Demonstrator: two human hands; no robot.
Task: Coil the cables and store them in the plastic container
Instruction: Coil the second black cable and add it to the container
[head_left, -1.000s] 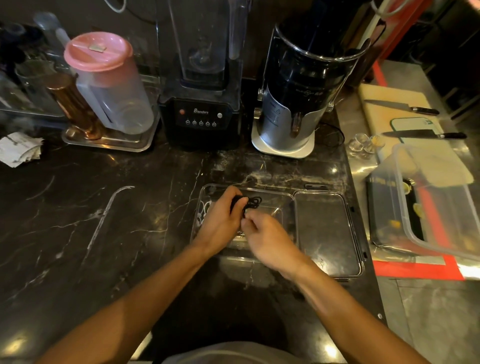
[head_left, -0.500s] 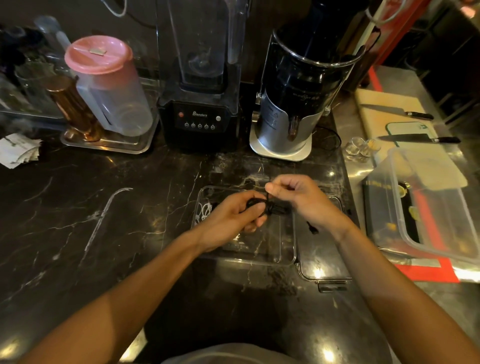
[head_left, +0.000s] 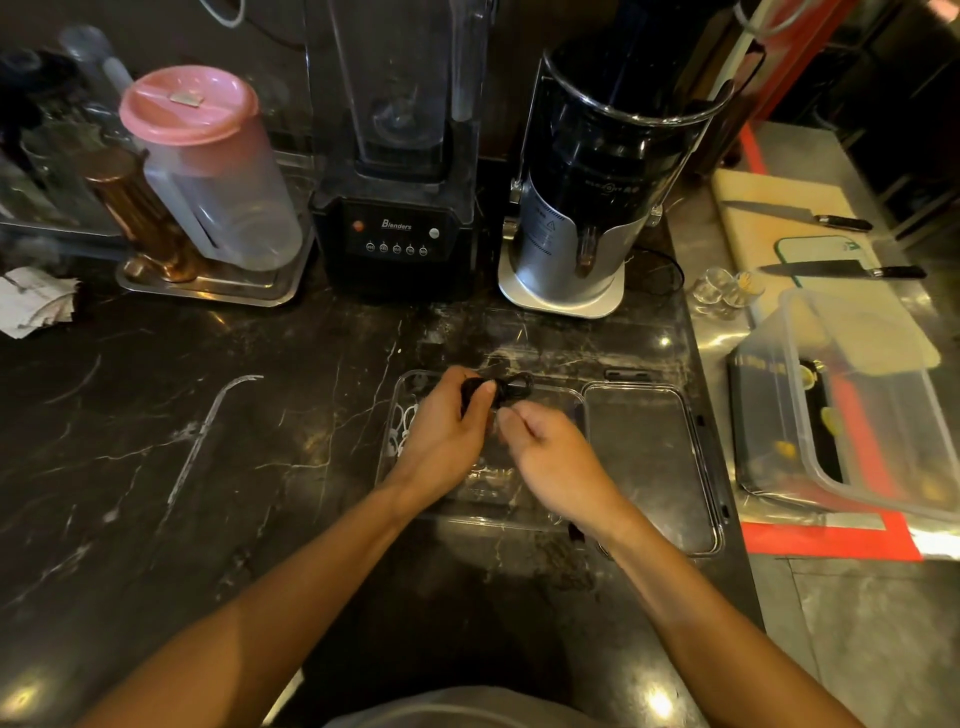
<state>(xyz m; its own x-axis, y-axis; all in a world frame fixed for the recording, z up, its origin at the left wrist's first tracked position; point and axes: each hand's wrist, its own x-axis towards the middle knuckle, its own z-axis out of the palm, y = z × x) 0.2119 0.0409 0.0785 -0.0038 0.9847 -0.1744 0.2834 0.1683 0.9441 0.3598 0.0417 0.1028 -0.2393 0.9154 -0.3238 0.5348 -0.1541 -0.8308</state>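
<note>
A clear plastic container (head_left: 563, 397) sits on the dark marble counter, its clear lid (head_left: 649, 467) lying flat just to the right. My left hand (head_left: 447, 441) grips a bundle of black cable (head_left: 511, 388) above the container. My right hand (head_left: 550, 457) is close beside it, fingers curled and pinching the cable's loose end, which runs under the hand. A coiled white cable (head_left: 404, 426) lies inside the container at its left end, partly hidden by my left hand.
Behind stand a black blender (head_left: 397, 228), a steel juicer (head_left: 587, 208) and a pink-lidded jug (head_left: 208, 171) on a metal tray. To the right are a large clear tub (head_left: 857, 410), a cutting board with two knives (head_left: 831, 270) and small glasses (head_left: 722, 286). Crumpled paper (head_left: 31, 306) lies far left.
My right hand swung out to the right over the lid with the cable end, then came back down beside my left hand. The left hand kept the black bundle over the container.
</note>
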